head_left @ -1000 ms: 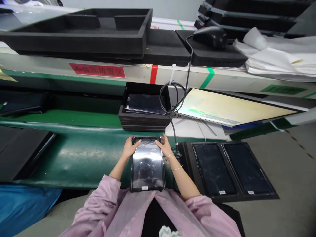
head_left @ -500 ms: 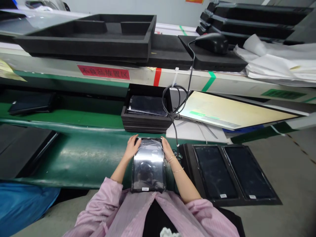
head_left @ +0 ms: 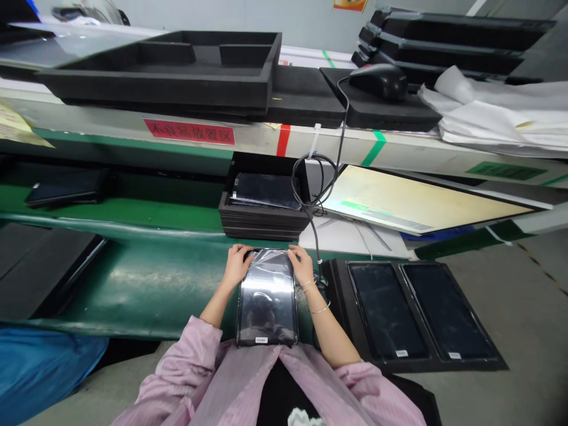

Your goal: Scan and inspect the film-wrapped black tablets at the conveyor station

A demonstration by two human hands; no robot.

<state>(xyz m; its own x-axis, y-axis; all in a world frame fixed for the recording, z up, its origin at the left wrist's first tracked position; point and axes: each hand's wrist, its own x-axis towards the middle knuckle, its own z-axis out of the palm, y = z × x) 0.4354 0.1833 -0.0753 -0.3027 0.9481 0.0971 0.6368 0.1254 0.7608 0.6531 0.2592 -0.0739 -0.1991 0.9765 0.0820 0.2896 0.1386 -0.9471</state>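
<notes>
Tablet [head_left: 267,307]: laid lengthwise at the near edge of the green bench [head_left: 146,284], its near end against the person's lap; clear film [head_left: 268,260] is seen loose and creased over its far end.
Left hand [head_left: 236,266]: set on the tablet's far left corner, the grip closed on the film edge and the corner together.
Right hand [head_left: 300,265]: set on the tablet's far right corner, the grip closed likewise on the film and the edge.
Stack of trays [head_left: 261,207]: placed just beyond the tablet's far end, a narrow strip of bench left between; a dark panel is seen lying on top.
Cable [head_left: 314,236]: hung down just right of the tablet, close beside the right wrist.
Double tray [head_left: 412,313]: placed right of the tablet, two dark panels seated side by side; its left edge is near the right forearm.
Open room: a broad stretch of green bench is left of the tablet, reaching to a dark flat sheet [head_left: 39,272].
Upper shelf [head_left: 284,139]: carried above and beyond the tablet, overhanging the stack of trays.
</notes>
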